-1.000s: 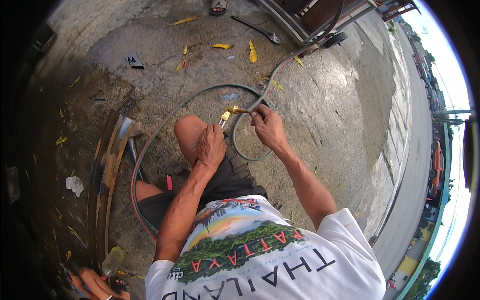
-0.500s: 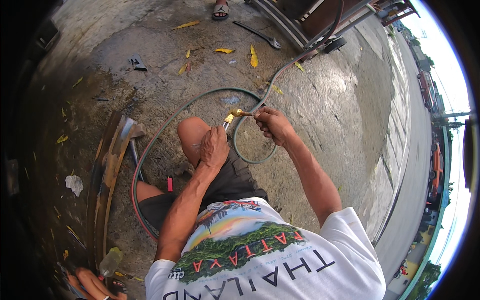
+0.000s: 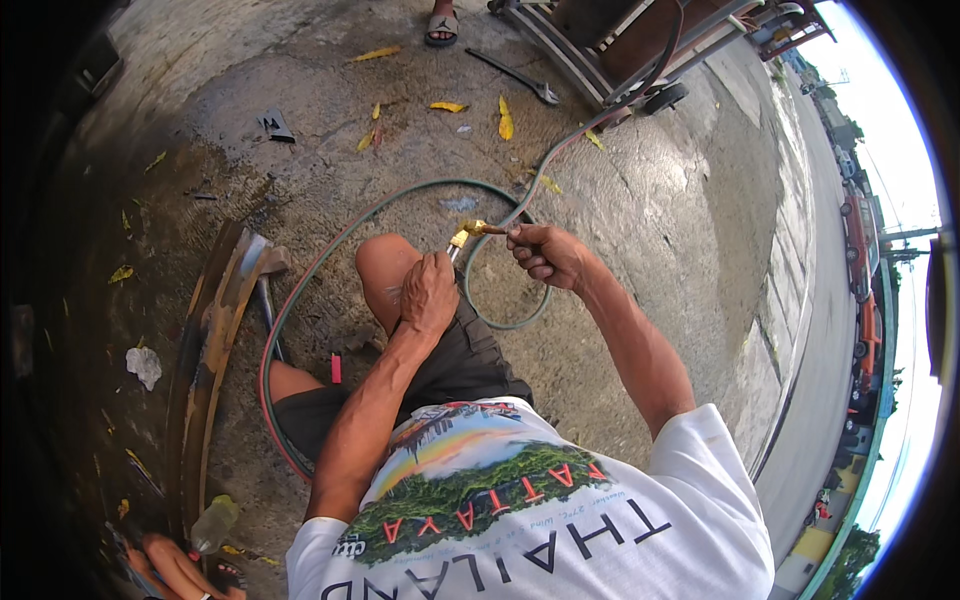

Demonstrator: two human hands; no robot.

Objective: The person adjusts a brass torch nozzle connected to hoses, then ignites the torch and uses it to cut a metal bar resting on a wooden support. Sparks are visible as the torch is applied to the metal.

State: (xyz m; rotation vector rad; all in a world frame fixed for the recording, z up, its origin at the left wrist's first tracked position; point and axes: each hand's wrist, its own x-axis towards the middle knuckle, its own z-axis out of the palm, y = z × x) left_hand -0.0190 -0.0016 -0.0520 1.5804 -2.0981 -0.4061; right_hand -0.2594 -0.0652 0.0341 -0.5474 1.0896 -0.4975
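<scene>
Left hand [image 3: 429, 293] grips torch [image 3: 459, 239]; right hand [image 3: 550, 256] pinches tip [image 3: 494, 229]

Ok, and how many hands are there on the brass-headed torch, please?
2. The left hand is closed around the torch, just behind its brass head; the right hand pinches its copper-coloured tip. No other hand shows there, and none seems hidden.

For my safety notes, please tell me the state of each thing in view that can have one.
Torch, held, no flame visible.
Left hand, closed around the torch's tubes.
Right hand, pinching the nozzle end.
Hose, loosely looped.
Wrench, lying on the ground.
Curved metal piece, scuffed.
Yellow leaves, scattered.
Bottle, contents unclear.
Sandal, worn.
</scene>
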